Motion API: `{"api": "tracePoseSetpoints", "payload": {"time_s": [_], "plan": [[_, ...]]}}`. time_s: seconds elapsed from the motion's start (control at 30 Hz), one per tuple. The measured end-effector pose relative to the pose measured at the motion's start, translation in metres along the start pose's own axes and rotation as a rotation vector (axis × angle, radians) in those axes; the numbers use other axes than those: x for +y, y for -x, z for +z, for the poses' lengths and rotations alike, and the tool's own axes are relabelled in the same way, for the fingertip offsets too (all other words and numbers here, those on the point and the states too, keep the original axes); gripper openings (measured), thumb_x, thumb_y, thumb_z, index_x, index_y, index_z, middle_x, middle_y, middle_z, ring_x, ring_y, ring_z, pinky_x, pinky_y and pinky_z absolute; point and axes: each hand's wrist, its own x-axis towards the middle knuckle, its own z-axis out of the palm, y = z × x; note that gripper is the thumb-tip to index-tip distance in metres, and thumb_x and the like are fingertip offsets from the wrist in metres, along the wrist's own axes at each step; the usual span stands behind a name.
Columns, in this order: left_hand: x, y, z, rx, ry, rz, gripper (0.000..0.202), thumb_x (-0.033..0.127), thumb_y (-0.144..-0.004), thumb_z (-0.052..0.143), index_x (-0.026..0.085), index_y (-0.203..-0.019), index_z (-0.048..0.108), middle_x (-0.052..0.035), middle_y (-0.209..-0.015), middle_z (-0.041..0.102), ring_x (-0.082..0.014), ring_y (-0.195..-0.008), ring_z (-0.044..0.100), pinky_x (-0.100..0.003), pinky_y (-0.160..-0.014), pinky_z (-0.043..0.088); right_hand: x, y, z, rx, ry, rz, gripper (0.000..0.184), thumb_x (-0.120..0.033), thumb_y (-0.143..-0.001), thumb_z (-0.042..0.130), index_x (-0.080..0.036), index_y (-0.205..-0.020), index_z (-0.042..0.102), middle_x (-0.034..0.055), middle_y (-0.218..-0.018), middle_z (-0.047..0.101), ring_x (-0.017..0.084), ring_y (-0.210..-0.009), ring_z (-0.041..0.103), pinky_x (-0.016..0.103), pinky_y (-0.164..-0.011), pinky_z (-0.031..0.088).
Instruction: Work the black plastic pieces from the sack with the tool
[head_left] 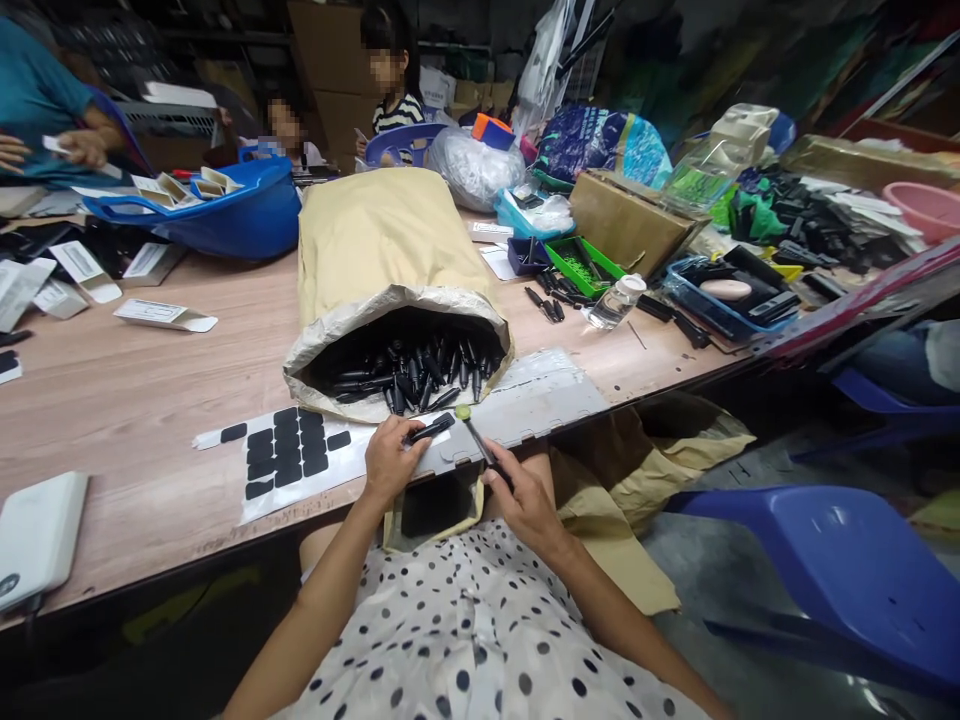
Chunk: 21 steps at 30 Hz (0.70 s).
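Note:
My left hand [390,455] pinches a black pen-shaped part [433,429] over the table edge, just in front of the open paper sack [390,225]. Many similar black parts [427,370] lie in the sack's mouth. My right hand [525,500] is closed around the dark handle of a small hammer [477,436]. Its yellow-green head points up and away from me, close to the tip of the black part. Beneath both hands is a flat grey-white board [525,405]. A sheet of black stickers [289,450] lies left of my left hand.
White boxes [165,314] and a blue basin [240,215] stand to the left. A clear bottle [616,302], a green tray [583,265] and a blue basket [727,300] are at right. A white device [41,540] sits near left; a blue chair [832,570] is at right. Other people sit opposite.

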Motion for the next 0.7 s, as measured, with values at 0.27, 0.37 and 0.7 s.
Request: {"api": "tracePoseSetpoints", "payload": {"time_s": [0.27, 0.37, 0.7], "plan": [[0.011, -0.003, 0.000, -0.020, 0.022, -0.085, 0.015, 0.018, -0.073, 0.070, 0.026, -0.086, 0.073, 0.0003, -0.087, 0.067, -0.0208, -0.090, 0.062, -0.033, -0.082, 0.050, -0.016, -0.004, 0.013, -0.071, -0.014, -0.020, 0.047, -0.031, -0.099, 0.042, -0.022, -0.144, 0.055, 0.0042, -0.097, 0.076, 0.016, -0.087, 0.072, 0.030, -0.089, 0.060], [0.012, -0.003, 0.001, -0.027, 0.022, -0.102, 0.015, 0.018, -0.074, 0.070, 0.026, -0.086, 0.073, 0.0001, -0.087, 0.067, -0.0209, -0.090, 0.062, -0.033, -0.082, 0.050, -0.018, -0.007, 0.013, -0.047, 0.033, -0.053, 0.049, -0.032, -0.100, 0.040, -0.024, -0.146, 0.054, 0.0067, -0.110, 0.075, 0.018, -0.097, 0.072, 0.034, -0.095, 0.059], [0.016, -0.004, -0.001, -0.033, 0.010, -0.113, 0.016, 0.016, -0.074, 0.070, 0.026, -0.086, 0.074, 0.0000, -0.087, 0.067, -0.0203, -0.089, 0.063, -0.032, -0.081, 0.050, -0.023, -0.005, 0.020, -0.105, 0.041, -0.125, 0.050, -0.024, -0.099, 0.042, -0.026, -0.148, 0.051, 0.0067, -0.136, 0.067, 0.018, -0.114, 0.069, 0.036, -0.103, 0.056]]}}
